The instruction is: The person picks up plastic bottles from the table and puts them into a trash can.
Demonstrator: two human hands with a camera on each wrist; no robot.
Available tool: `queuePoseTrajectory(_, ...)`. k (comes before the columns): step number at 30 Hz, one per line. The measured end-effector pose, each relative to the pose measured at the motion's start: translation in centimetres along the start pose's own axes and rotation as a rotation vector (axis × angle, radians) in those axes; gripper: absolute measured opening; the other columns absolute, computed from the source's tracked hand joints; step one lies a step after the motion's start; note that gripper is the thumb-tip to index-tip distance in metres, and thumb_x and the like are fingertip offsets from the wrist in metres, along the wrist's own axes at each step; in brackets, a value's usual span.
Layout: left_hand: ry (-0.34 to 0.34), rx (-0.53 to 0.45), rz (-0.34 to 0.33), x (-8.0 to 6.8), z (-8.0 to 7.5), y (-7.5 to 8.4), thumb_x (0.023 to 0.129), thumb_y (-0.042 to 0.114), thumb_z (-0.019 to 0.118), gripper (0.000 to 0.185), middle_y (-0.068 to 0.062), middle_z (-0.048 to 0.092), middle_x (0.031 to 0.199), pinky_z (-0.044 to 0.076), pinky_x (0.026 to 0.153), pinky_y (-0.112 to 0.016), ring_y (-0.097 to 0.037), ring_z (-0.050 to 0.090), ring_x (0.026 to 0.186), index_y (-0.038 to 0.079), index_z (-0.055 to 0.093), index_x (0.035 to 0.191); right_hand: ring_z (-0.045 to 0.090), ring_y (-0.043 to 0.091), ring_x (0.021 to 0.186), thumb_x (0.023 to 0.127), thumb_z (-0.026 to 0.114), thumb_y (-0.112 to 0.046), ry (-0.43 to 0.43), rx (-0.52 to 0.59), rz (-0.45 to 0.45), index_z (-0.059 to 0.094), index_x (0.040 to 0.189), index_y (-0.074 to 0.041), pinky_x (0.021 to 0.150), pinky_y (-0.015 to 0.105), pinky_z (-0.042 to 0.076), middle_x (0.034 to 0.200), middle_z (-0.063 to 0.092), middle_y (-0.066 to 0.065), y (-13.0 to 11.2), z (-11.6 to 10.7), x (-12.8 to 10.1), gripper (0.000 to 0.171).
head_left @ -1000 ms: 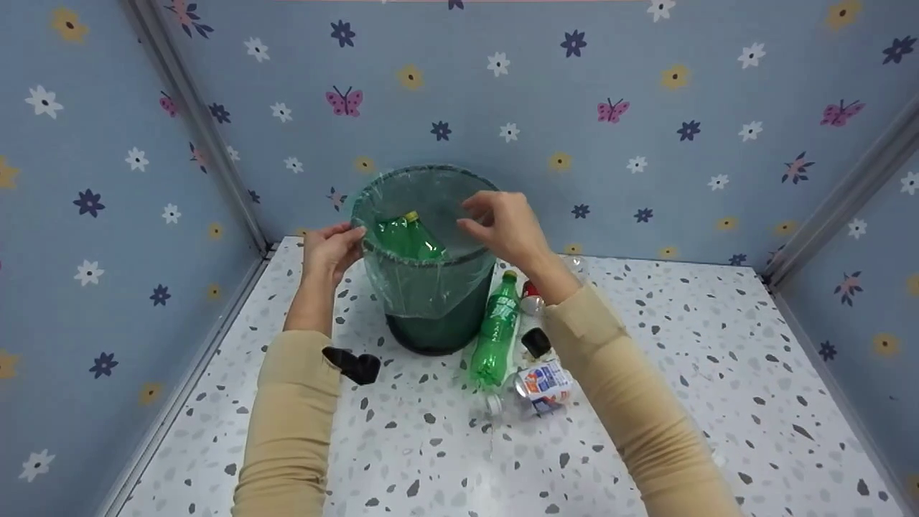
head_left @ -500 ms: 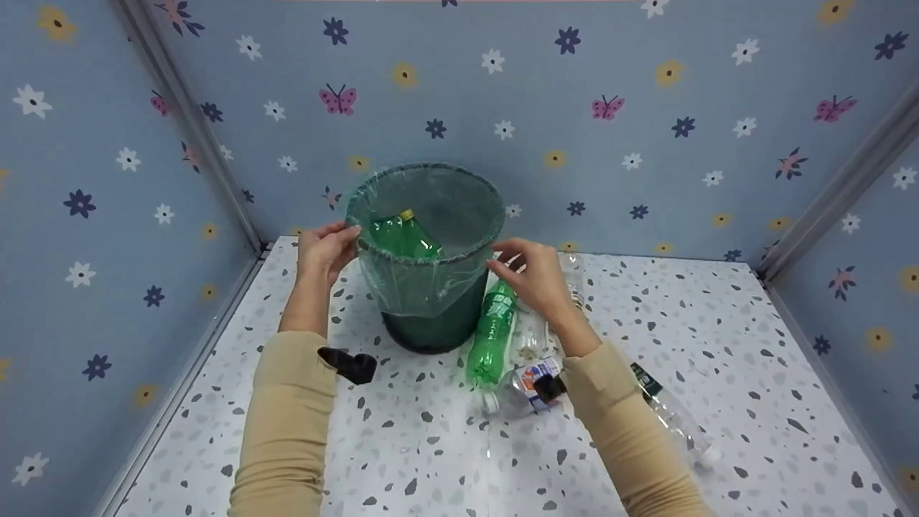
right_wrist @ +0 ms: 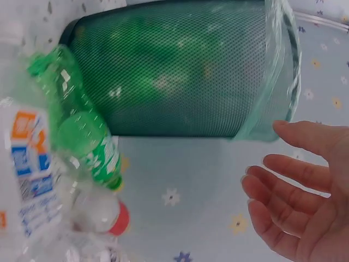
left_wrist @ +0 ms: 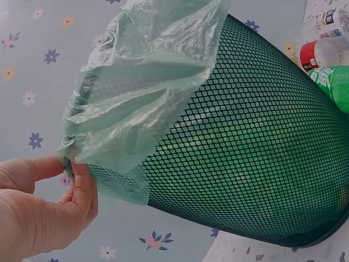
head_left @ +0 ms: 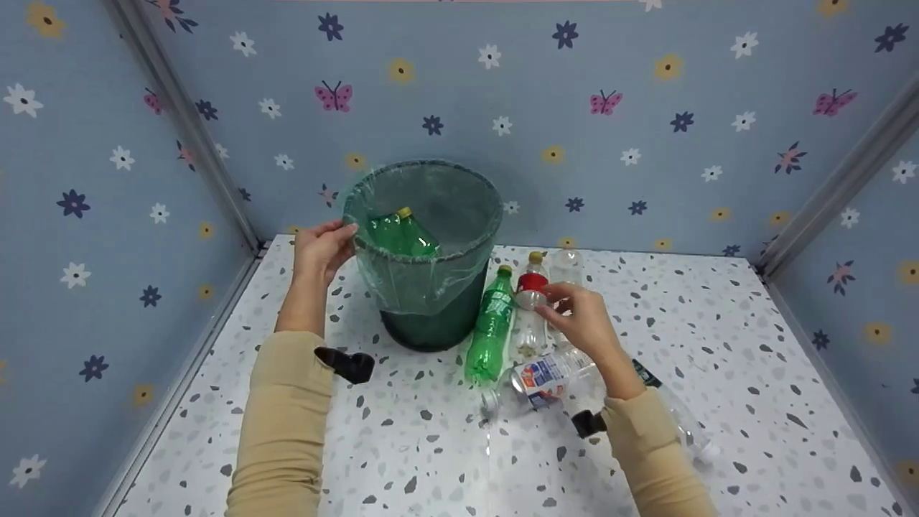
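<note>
My left hand (head_left: 319, 251) pinches the near-left rim of a dark green mesh trash bin (head_left: 431, 334), thumb and fingers on the folded-over edge of its pale green bin liner (left_wrist: 142, 103). Green plastic bottles (head_left: 403, 233), one with a yellow cap, lie inside the bin. My right hand (head_left: 578, 316) holds nothing, its fingers loosely bent, and its fingertips overlap a clear bottle with a red label (head_left: 533, 282) in the head view. A green bottle (head_left: 492, 327) lies between that one and the bin. In the right wrist view, the right fingers (right_wrist: 289, 204) are spread apart.
A clear bottle with a blue and orange label (head_left: 542, 377) lies nearer to me. Another clear bottle (head_left: 567, 266) is behind my right hand, and one with a dark green label (head_left: 678, 416) is partly behind my right forearm. The flowered back wall (head_left: 646, 194) rises behind the bin.
My right hand has moved from over the bin's opening, past its right rim, down and right to the red-labelled bottle. My left hand keeps its pinch on the rim.
</note>
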State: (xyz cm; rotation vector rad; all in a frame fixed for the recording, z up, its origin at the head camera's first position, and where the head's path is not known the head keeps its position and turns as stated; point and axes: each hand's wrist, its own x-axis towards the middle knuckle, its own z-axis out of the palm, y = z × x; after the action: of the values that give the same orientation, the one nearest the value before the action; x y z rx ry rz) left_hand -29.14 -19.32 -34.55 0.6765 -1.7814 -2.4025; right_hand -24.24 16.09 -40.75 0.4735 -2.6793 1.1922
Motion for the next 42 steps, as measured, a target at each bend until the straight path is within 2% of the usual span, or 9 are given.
queuePoseTrajectory(11, -0.008, 0.007, 0.0, -0.2, -0.2, 0.4, 0.084, 0.004, 0.059, 0.045, -0.004, 0.046, 0.096, 0.046, 0.062, -0.019, -0.012, 0.05, 0.079, -0.002, 0.042, 0.125, 0.056, 0.034, 0.09, 0.08, 0.067, -0.017, -0.049, -0.134, 0.156, 0.055, 0.114, 0.004, 0.076, 0.044, 0.045, 0.105, 0.057, 0.022, 4.1, -1.9, -3.1, 0.042)
queuePoseTrajectory(22, -0.005, -0.02, 0.0, -0.4, -0.3, 0.6, 0.083, 0.002, 0.059, 0.043, -0.006, 0.047, 0.099, 0.047, 0.063, -0.02, -0.013, 0.051, 0.081, -0.003, 0.043, 0.123, 0.038, 0.046, 0.111, 0.076, 0.07, -0.021, -0.182, -0.284, 0.333, 0.039, 0.124, 0.014, 0.09, 0.052, 0.032, 0.122, 0.04, 0.034, 7.8, -3.5, -5.0, 0.067)
queuePoseTrajectory(28, -0.007, 0.0, 0.007, -0.3, -0.2, 0.4, 0.084, 0.003, 0.059, 0.046, -0.005, 0.047, 0.099, 0.047, 0.064, -0.02, -0.012, 0.051, 0.081, -0.002, 0.042, 0.125, 0.037, 0.048, 0.109, 0.07, 0.075, -0.022, -0.241, -0.325, 0.39, 0.034, 0.125, 0.015, 0.088, 0.053, 0.033, 0.119, 0.039, 0.037, 9.8, -3.6, -5.9, 0.079)
queuePoseTrajectory(35, 0.003, 0.011, 0.024, -0.1, -0.1, 0.1, 0.084, 0.002, 0.058, 0.039, -0.006, 0.047, 0.096, 0.047, 0.062, -0.02, -0.012, 0.051, 0.078, -0.003, 0.046, 0.12, 0.037, 0.049, 0.108, 0.064, 0.079, -0.026, -0.277, -0.37, 0.486, 0.031, 0.129, 0.011, 0.084, 0.059, 0.032, 0.121, 0.036, 0.037, 11.4, -3.6, -6.6, 0.089)
queuePoseTrajectory(42, -0.004, 0.015, 0.017, -0.2, -0.1, -0.1, 0.084, 0.003, 0.059, 0.042, -0.006, 0.048, 0.097, 0.047, 0.064, -0.02, -0.013, 0.052, 0.08, -0.003, 0.045, 0.123, 0.036, 0.051, 0.107, 0.062, 0.081, -0.023, -0.319, -0.344, 0.558, 0.03, 0.129, 0.011, 0.085, 0.062, 0.029, 0.12, 0.035, 0.037, 12.6, -3.7, -7.3, 0.091)
